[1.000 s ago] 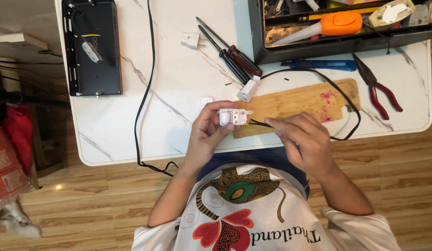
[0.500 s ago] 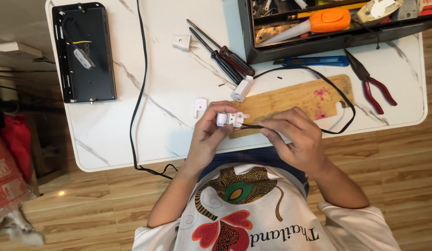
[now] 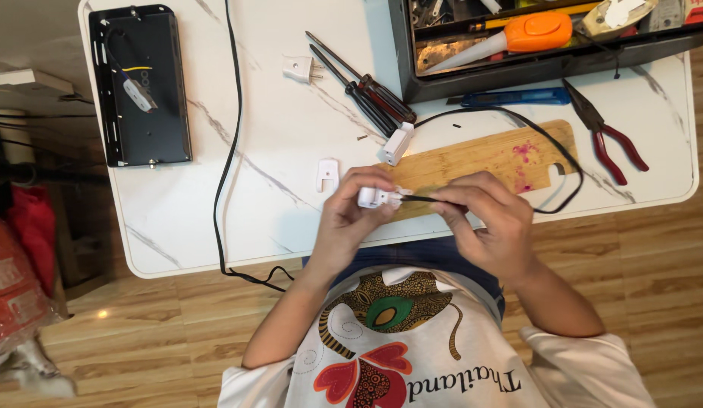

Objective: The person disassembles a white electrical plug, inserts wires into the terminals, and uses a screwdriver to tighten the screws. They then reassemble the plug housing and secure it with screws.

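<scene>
small white plastic plug body [image 3: 373,198] pinched in left hand [image 3: 350,219], just above table [image 3: 276,151] near edge | right hand [image 3: 491,227] clamped on thin black cable [image 3: 431,199] feeding it | judgement: keep plug steady, cable straight | bamboo board [image 3: 487,159] behind

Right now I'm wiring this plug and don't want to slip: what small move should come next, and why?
Probably ease the black cable a little further into the white plug body. The left hand pinches the plug, the right hand pinches the cable just beside it, and the two meet over the wooden board, so only a short push seems left.
</scene>
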